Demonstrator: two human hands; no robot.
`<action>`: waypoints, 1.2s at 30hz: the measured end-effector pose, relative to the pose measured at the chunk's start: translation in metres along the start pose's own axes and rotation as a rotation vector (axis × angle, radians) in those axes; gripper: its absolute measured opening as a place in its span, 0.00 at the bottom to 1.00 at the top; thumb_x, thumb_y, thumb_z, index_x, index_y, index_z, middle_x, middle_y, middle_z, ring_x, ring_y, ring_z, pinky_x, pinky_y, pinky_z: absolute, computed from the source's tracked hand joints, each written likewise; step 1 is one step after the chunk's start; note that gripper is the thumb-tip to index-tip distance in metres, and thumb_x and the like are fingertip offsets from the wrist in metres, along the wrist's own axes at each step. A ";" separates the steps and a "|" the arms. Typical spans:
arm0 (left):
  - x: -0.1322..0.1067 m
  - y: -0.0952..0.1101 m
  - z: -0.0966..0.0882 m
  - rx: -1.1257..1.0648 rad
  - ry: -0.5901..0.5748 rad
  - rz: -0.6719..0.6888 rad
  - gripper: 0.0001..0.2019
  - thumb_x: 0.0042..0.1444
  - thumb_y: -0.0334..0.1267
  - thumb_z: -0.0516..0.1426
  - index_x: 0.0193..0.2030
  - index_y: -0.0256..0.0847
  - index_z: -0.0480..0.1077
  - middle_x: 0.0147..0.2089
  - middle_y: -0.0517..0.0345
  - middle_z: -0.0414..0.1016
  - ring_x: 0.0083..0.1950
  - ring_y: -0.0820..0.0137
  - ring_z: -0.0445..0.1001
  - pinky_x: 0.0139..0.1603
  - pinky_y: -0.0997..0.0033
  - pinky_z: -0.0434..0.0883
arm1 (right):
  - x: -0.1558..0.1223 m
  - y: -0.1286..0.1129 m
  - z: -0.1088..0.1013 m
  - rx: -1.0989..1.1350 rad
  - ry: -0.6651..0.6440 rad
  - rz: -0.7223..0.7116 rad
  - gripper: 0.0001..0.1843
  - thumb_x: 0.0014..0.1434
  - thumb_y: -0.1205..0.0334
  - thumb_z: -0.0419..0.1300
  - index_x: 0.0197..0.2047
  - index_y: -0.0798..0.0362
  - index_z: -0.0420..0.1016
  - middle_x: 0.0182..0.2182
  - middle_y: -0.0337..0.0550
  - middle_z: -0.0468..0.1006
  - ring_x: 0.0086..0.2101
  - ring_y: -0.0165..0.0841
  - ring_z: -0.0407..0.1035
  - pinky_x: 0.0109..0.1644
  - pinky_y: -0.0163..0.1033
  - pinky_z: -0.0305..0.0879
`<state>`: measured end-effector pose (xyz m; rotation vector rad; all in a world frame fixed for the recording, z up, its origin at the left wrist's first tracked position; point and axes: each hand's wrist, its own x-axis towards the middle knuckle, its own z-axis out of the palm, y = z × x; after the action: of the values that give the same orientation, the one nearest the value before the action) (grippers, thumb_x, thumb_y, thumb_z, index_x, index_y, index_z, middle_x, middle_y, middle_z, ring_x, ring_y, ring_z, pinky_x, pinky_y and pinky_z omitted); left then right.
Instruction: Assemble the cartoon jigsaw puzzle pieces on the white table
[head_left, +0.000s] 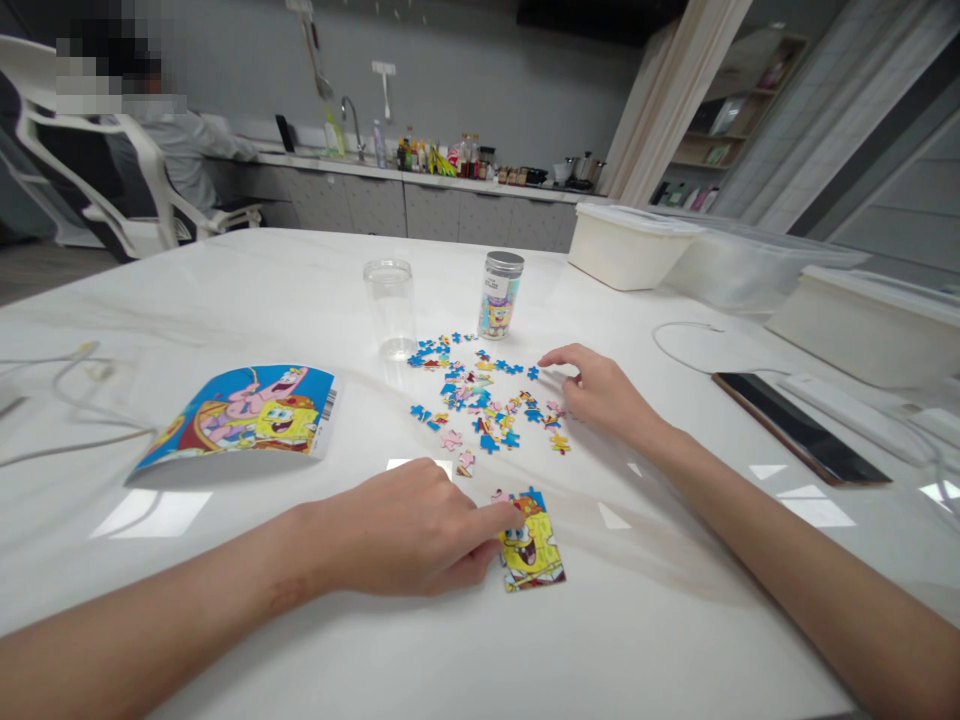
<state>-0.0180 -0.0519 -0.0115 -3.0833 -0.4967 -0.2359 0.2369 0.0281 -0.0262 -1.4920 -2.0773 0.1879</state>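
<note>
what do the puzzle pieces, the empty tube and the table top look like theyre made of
Puzzle pieces: likely printed cardboard, thin and flat, with colour print on their faces. Empty tube: clear plastic or glass, see-through walls; which one is hard to tell. Table top: white, glossy, faintly veined like marble or a stone-look slab; it mirrors the ceiling lights.

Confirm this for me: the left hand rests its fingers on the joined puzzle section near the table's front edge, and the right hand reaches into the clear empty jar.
One detail is off. The head view shows the right hand flat on the table at the edge of the loose puzzle pieces, well apart from the clear empty jar. The left hand does touch the joined puzzle section.
</note>
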 end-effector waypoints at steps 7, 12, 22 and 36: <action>0.000 0.000 0.001 0.004 -0.002 0.003 0.13 0.63 0.34 0.49 0.52 0.40 0.65 0.20 0.65 0.71 0.17 0.73 0.65 0.19 0.73 0.57 | -0.001 0.002 0.004 -0.073 -0.128 -0.100 0.17 0.60 0.69 0.52 0.49 0.53 0.76 0.51 0.49 0.77 0.51 0.39 0.70 0.59 0.49 0.62; -0.001 0.000 0.000 0.012 -0.019 -0.003 0.13 0.62 0.34 0.49 0.53 0.40 0.65 0.19 0.65 0.71 0.17 0.73 0.66 0.19 0.73 0.56 | 0.000 0.000 0.002 -0.046 -0.097 -0.110 0.11 0.57 0.70 0.56 0.39 0.53 0.78 0.46 0.47 0.79 0.46 0.38 0.72 0.55 0.46 0.64; 0.000 0.000 0.000 0.004 0.002 0.002 0.12 0.63 0.34 0.48 0.51 0.40 0.66 0.19 0.65 0.70 0.16 0.73 0.64 0.19 0.73 0.56 | 0.000 -0.003 0.000 -0.060 -0.083 -0.069 0.11 0.52 0.73 0.56 0.37 0.53 0.77 0.36 0.44 0.77 0.37 0.35 0.71 0.45 0.40 0.64; -0.001 0.000 0.000 0.018 -0.046 -0.003 0.14 0.62 0.34 0.50 0.54 0.40 0.65 0.20 0.64 0.71 0.17 0.72 0.66 0.19 0.73 0.55 | -0.001 -0.007 0.000 -0.034 -0.124 -0.098 0.17 0.49 0.77 0.53 0.38 0.54 0.77 0.36 0.45 0.78 0.38 0.35 0.71 0.45 0.40 0.65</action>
<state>-0.0187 -0.0518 -0.0120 -3.0769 -0.5019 -0.1601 0.2313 0.0245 -0.0236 -1.4266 -2.2565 0.2130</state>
